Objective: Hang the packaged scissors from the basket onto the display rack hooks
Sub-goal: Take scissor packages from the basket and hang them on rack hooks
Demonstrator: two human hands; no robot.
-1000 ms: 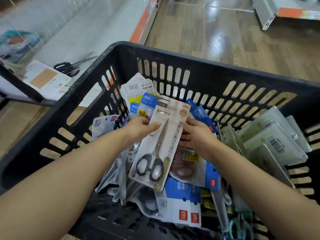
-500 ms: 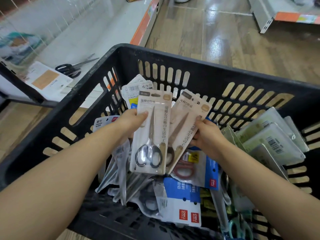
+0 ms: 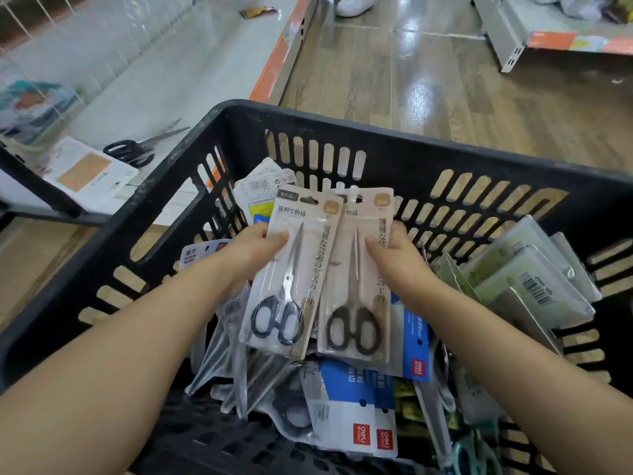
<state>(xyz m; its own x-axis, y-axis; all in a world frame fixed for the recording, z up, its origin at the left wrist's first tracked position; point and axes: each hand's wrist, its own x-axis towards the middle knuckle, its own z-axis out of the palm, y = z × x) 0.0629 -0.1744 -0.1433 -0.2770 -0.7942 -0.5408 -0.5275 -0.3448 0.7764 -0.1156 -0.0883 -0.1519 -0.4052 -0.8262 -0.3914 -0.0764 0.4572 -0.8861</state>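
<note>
A black slotted basket [image 3: 394,138] fills the view, holding several packaged scissors. My left hand [image 3: 255,250] pinches a beige pack of black-handled scissors [image 3: 291,272] by its left edge, thumb on the front. My right hand [image 3: 394,255] grips a second matching beige pack [image 3: 356,289] beside it, thumb on its front. Both packs are lifted above the pile, hang holes at the top. Blue-and-white packs [image 3: 356,399] and green-tinted packs [image 3: 527,279] lie below and to the right. No rack hooks are visible.
A low grey shelf [image 3: 164,73] with an orange edge strip runs at left, carrying loose black scissors [image 3: 133,150] and a white card [image 3: 85,169]. Wooden floor [image 3: 428,87] lies beyond the basket. Another shelf base [image 3: 548,39] stands far right; a white shoe [image 3: 352,3] shows at the top.
One pack held by both hands became two, one in each hand. Both packs have risen and now sit side by side, nearly parallel, above the pile.
</note>
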